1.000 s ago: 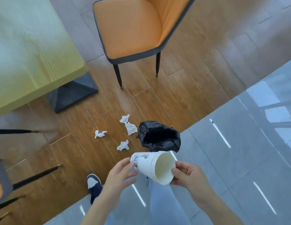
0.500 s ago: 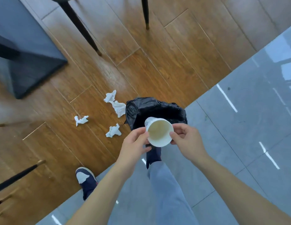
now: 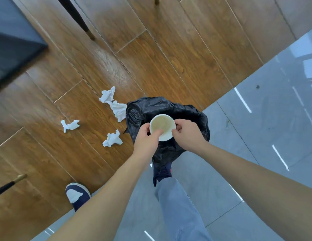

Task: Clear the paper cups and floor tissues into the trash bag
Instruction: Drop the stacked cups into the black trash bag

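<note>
A white paper cup (image 3: 163, 125), mouth up and stained beige inside, hangs right over the open black trash bag (image 3: 171, 108) on the floor. My left hand (image 3: 146, 139) grips its near-left rim with the thumb inside. My right hand (image 3: 188, 134) pinches the right rim. Crumpled white tissues lie on the wooden floor left of the bag: a long one (image 3: 113, 103) touching the bag's edge, a small one (image 3: 70, 125) farther left, and one (image 3: 112, 139) near my left wrist.
A dark table base (image 3: 14, 49) sits at the upper left, with black chair legs (image 3: 77, 18) beside it and another leg (image 3: 9, 184) at the lower left. My shoes (image 3: 77, 195) and trouser leg (image 3: 179, 209) stand where wood meets grey tile (image 3: 256, 136).
I have leaned in over the bag, and the cup has turned from lying sideways to mouth up, lowered above the bag's opening. Both hands stay on its rim.
</note>
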